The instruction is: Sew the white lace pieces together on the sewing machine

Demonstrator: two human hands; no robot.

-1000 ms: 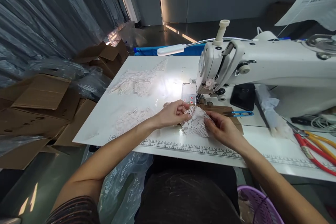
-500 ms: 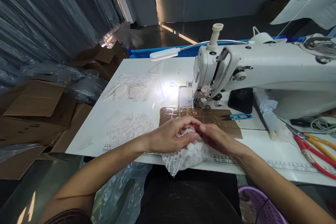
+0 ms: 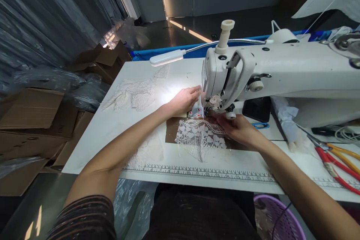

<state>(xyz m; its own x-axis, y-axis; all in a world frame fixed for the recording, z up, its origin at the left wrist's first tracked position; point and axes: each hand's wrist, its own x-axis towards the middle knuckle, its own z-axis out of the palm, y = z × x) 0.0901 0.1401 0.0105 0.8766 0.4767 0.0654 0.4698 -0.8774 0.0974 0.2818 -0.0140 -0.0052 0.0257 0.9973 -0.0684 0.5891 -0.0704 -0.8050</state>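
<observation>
Two hands meet one lace piece [image 3: 201, 137]: the right hand [image 3: 237, 129] pins its top edge with flat fingers by the sewing machine [image 3: 281, 71] needle, and the left hand [image 3: 184, 101] rests open beside it. Two more lace heaps [image 3: 135, 93] lie further left on the table [image 3: 98, 135].

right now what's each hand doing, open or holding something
Left hand: open, flat on the table beside the sewing machine head.
Right hand: open, fingers pressing the lace piece down, not gripping it.
</observation>
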